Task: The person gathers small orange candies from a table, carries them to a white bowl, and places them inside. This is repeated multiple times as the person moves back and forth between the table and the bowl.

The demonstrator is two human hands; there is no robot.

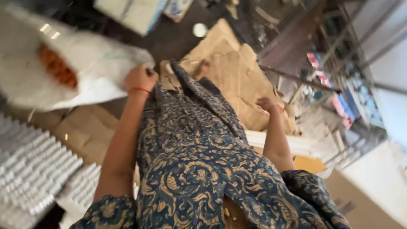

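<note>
Nearest the camera hangs the person's own blue garment with tan paisley print [199, 169], filling the lower middle of the view. To the left lie grey ribbed trays [34, 169] stacked in rows. Up from there, the left hand [140, 78] (a red thread circles its wrist) is closed around the edge of a large white sack [80, 68], which is lifted at the upper left and shows an orange patch through its side. The right hand [266, 104] rests on flattened brown cardboard [237, 76]; whether its fingers grip it I cannot tell. Farther off, metal shelving [339, 63] holds blurred coloured packages.
</note>
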